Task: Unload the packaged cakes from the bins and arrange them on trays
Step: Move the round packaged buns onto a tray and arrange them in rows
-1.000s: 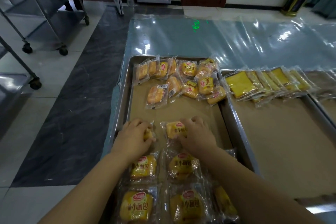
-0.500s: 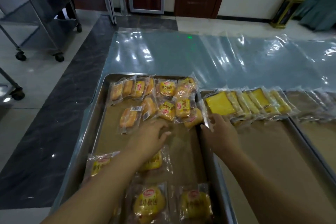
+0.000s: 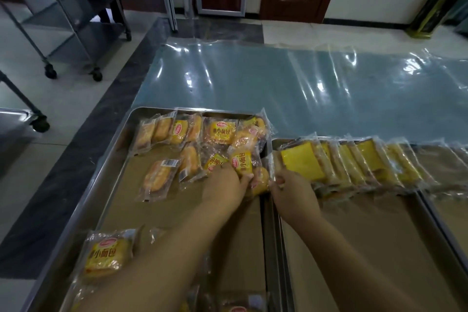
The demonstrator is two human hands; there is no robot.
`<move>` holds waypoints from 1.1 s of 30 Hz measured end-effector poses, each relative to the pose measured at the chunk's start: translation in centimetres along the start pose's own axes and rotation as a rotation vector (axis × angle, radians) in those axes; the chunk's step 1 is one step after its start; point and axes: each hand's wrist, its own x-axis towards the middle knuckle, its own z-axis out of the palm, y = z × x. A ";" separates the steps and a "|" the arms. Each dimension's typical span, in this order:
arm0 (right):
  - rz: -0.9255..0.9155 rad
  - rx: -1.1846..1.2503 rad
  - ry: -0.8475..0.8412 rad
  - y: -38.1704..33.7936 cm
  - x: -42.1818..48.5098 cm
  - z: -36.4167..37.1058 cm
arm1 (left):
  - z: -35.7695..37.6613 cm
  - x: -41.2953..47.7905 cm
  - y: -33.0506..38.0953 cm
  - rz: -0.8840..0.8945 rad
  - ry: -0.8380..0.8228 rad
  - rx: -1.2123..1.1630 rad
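Note:
Two steel trays lined with brown paper lie side by side: the left tray [image 3: 126, 139] and the right tray [image 3: 274, 235]. At the left tray's far end lies a loose heap of packaged small cakes [image 3: 177, 132]. My left hand [image 3: 224, 189] grips one yellow-labelled cake pack [image 3: 241, 162] from that heap. Just beside it, my right hand [image 3: 291, 192] curls its fingers on the wrapper of a round cake [image 3: 262, 180] at the tray's right edge. A row of overlapping yellow slice cakes [image 3: 304, 163] runs along the right tray's far end. Another labelled cake [image 3: 107, 257] lies near me, left of my forearm.
The trays sit on a table covered in clear plastic sheet [image 3: 278, 78]. A further tray [image 3: 450, 213] shows at the far right. A wheeled metal rack [image 3: 76, 20] stands on the floor at the left, and a gold bin [image 3: 430, 10] by the far wall.
Both hands left the near cakes and reached to the far heap. My left hand closed on a labelled pack, and my right hand's fingers curled at a wrapper by the tray edge.

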 end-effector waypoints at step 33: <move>-0.313 -0.078 -0.495 -7.2 -5.8 0.6 | -7.4 -9.3 -15.6 0.067 -0.015 -0.815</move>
